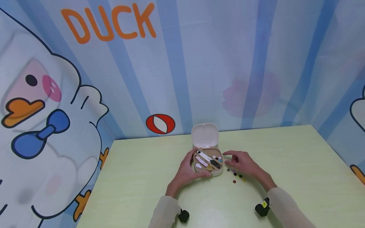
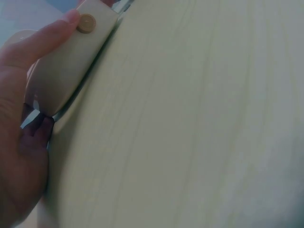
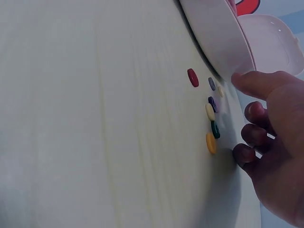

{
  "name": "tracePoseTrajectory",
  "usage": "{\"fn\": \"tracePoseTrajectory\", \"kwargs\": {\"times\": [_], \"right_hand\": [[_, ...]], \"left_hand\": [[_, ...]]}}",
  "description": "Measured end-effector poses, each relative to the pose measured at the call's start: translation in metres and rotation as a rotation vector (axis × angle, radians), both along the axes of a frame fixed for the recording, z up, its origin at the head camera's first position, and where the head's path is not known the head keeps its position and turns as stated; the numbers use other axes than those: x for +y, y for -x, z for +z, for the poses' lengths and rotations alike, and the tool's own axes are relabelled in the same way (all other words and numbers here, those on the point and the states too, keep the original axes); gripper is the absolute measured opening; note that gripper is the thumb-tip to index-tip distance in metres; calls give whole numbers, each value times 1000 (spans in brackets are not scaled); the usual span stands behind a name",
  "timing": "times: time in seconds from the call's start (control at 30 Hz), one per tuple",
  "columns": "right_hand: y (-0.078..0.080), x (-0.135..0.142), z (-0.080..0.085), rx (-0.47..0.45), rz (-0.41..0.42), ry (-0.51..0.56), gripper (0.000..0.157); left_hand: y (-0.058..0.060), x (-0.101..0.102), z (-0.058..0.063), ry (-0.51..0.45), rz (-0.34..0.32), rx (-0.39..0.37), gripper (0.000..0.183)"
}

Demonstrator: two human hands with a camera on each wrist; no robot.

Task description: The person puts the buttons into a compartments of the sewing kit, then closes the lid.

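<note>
A small beige sewing box [image 1: 218, 171] stands on the table with its white lid [image 1: 204, 135] raised behind it. My left hand [image 1: 186, 172] grips its left side, the thumb along the front by a round tan stud [image 2: 86, 23]. Inside the box lie a slim white-and-black tool [image 1: 209, 160], a pink-and-white stick [image 1: 201, 161], a round gold piece [image 1: 209, 167] and several small buttons. At the box's right side is my right hand [image 1: 242, 162], thumb and index finger apart, the other fingers loosely bent. Close to it, loose buttons, one of them red [image 3: 193, 78], lie on the table.
The loose buttons [image 3: 211, 143] form a scattered row at the box's front right. A pale wood-grain table [image 1: 142, 171] runs back to a wall covering [image 1: 199, 63] with blue stripes and a duck print. Black wrist devices [image 1: 261, 209] sit by both sleeves.
</note>
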State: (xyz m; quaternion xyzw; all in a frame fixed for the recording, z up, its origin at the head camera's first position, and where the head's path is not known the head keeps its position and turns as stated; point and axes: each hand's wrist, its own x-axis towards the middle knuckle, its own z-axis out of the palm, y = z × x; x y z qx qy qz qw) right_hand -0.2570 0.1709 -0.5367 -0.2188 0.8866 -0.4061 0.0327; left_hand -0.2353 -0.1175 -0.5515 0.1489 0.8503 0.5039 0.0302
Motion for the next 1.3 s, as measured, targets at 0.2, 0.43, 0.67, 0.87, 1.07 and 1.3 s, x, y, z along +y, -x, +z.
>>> {"fn": "tracePoseTrajectory", "kwargs": {"times": [0.2, 0.43, 0.67, 0.87, 1.07, 1.3], "right_hand": [[-1, 1, -1, 36, 39, -75, 25], [-3, 0, 2, 48, 46, -66, 14], [-3, 1, 2, 21, 42, -62, 9], [-3, -3, 3, -2, 35, -56, 2], [-3, -5, 5, -42, 21, -54, 6], [-2, -5, 3, -44, 25, -55, 7]], "left_hand": [[0, 1, 0, -5, 0, -8, 116], [-1, 1, 1, -12, -2, 0, 115], [-1, 1, 1, -12, -6, 1, 114], [0, 1, 0, -6, -3, 1, 115], [-1, 0, 0, -9, -1, 2, 116], [-1, 0, 0, -2, 1, 6, 117]]}}
